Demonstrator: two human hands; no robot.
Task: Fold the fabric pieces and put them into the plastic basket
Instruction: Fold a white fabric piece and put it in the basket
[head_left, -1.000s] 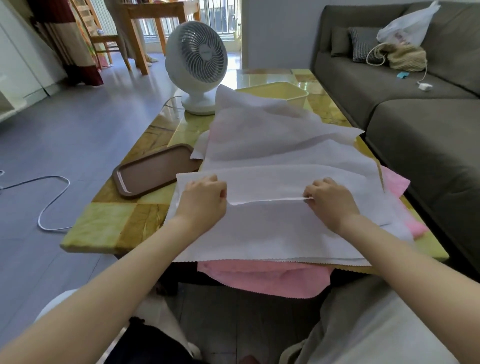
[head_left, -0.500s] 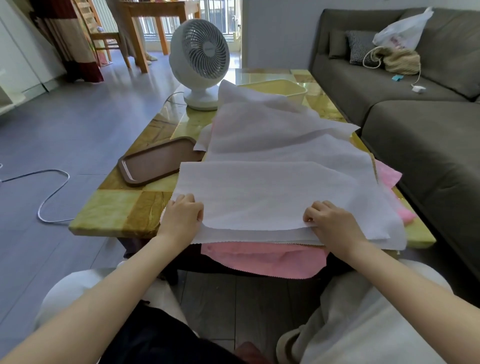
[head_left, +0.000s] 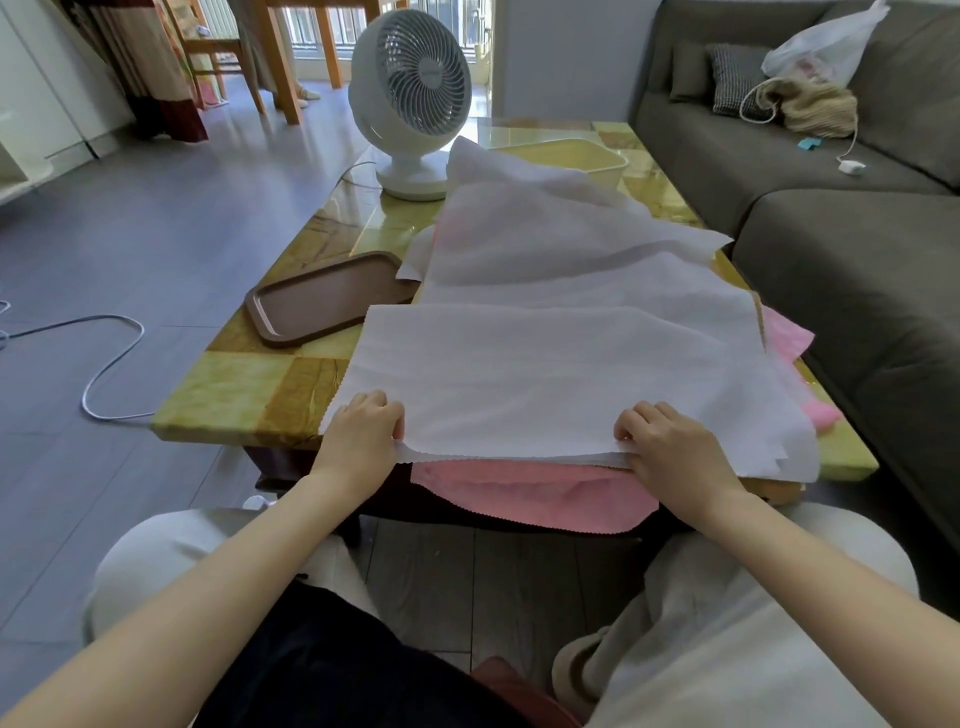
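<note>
Two grips: our left hand (head_left: 363, 441) and right hand (head_left: 670, 449) pinch, fingers (head_left: 375, 402) curled, the six-o'clock edge of the white fabric (head_left: 545, 374).

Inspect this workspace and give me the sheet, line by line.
Surface: glossy yellow-and-brown table, mostly under cloth.
Job's things: white fabric stacked in layers; pink fabric beneath, hanging over the near edge; plastic basket at the far end, contents hidden.
Clutter: brown tray left of the cloth; fan behind it.
Hands: left hand and right hand each pinch the white fabric's near edge.
Cables: white cable looped on the floor, left of the table; fan cord on the table.
Surroundings: grey sofa on the right, carrying a plastic bag; wooden furniture far back.
</note>
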